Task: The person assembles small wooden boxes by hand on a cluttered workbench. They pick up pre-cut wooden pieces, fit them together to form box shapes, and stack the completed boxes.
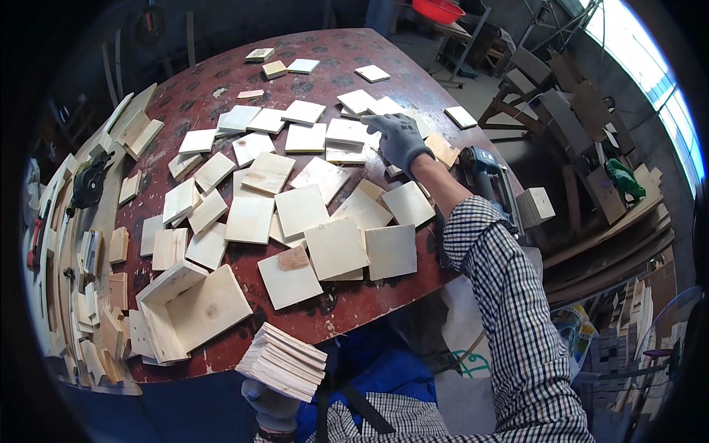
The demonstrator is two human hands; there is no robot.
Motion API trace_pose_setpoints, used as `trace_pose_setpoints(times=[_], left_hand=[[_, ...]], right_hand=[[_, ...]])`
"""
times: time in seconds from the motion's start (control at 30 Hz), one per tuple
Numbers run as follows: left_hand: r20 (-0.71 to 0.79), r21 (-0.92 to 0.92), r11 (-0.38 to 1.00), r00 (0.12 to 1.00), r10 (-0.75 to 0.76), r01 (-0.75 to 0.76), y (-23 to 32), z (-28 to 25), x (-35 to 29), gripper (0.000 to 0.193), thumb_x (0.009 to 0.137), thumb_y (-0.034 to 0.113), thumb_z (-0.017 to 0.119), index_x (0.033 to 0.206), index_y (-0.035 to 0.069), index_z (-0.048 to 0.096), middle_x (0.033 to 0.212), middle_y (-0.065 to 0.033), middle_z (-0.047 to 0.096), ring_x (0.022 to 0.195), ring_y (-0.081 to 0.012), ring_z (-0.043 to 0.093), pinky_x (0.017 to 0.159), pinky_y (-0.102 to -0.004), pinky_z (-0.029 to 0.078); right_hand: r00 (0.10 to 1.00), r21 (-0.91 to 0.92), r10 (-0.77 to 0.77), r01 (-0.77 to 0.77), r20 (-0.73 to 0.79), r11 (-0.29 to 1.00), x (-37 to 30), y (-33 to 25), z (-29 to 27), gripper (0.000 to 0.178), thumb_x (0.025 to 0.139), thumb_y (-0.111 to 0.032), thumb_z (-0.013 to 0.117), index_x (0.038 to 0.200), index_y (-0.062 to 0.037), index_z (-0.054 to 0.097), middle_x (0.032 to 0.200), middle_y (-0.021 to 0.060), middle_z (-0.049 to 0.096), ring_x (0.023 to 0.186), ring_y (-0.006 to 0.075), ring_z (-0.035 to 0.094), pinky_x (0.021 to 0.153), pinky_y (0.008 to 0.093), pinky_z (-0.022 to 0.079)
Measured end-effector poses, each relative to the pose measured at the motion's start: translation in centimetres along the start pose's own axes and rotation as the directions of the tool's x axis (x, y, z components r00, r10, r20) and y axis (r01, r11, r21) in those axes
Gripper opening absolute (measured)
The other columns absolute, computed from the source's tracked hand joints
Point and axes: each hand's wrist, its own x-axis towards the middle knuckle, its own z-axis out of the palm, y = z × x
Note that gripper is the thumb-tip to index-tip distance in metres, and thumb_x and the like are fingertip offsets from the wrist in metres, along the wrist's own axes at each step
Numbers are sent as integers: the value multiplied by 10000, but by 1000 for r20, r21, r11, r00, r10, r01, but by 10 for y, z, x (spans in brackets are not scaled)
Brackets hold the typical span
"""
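Observation:
My left hand [270, 406], in a grey glove, is closed around the lower end of a stack of thin square wooden boards [283, 362] at the table's near edge. My right hand [401, 139], also gloved in grey, reaches far over the table with its fingers stretched out. Its fingertips are over pale wooden boards [346, 131]; whether they touch one, I cannot tell. Many loose square boards [301, 209] lie scattered and overlapping on the red, worn table [340, 314]. Beside my left hand's stack stands a corner piece of joined boards [210, 304].
A nail gun [484, 173] lies at the table's right edge, by my right forearm, near a wooden block [535, 207]. Wood strips and offcuts [100, 325] line the left side. Stacked planks [613, 251] stand at the right. A red basin [439, 10] sits far back.

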Motion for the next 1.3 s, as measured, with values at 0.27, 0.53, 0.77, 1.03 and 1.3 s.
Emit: trace_pose_setpoints(times=[0.27, 0.53, 0.77, 1.03, 1.3], left_hand=[[22, 25, 999, 999, -26, 25, 4, 0, 0, 950, 767, 363, 711, 1619, 83, 398, 1556, -179, 544, 1405, -473, 531, 1191, -591, 445], [35, 19, 999, 998, -47, 46, 3, -14, -6, 986, 755, 341, 735, 1634, 77, 375, 1578, -180, 530, 1431, -445, 522, 1199, -617, 425], [7, -88, 995, 999, -47, 47, 0, -23, -6, 946, 763, 270, 702, 1623, 46, 380, 1587, -191, 523, 1444, -436, 514, 1203, -637, 407], [35, -130, 991, 999, -30, 35, -2, -7, -1, 955, 725, 228, 729, 1594, 6, 401, 1540, -204, 563, 1389, -440, 568, 1171, -635, 452], [81, -276, 961, 997, -6, 28, -1, -12, 2, 949, 743, 179, 777, 1583, -37, 393, 1529, -228, 562, 1391, -440, 562, 1171, -633, 455]], right_hand=[[728, -356, 586, -474, 356, 806, 22, -100, -8, 792, 951, -757, 540, 1218, -52, 784, 1166, 194, 777, 1138, 340, 727, 966, 450, 547], [596, -440, 713, -563, 371, 700, 49, -123, 26, 1039, 824, -835, 627, 1492, -40, 582, 1475, 176, 627, 1347, 344, 623, 1101, 562, 475], [615, -438, 620, -442, 487, 783, 43, -81, 5, 1069, 723, -580, 823, 1551, -5, 467, 1453, 252, 608, 1331, 382, 619, 1085, 470, 519], [884, -34, 144, -144, 445, 989, -25, -81, -69, 1128, 770, -396, 838, 1651, 2, 258, 1472, 288, 534, 1379, 399, 561, 1193, 464, 431], [900, 874, -57, -404, 433, 269, -108, -155, -118, 1200, 796, -469, 907, 1684, -26, 232, 1662, 205, 376, 1537, 306, 408, 1301, 452, 280]])
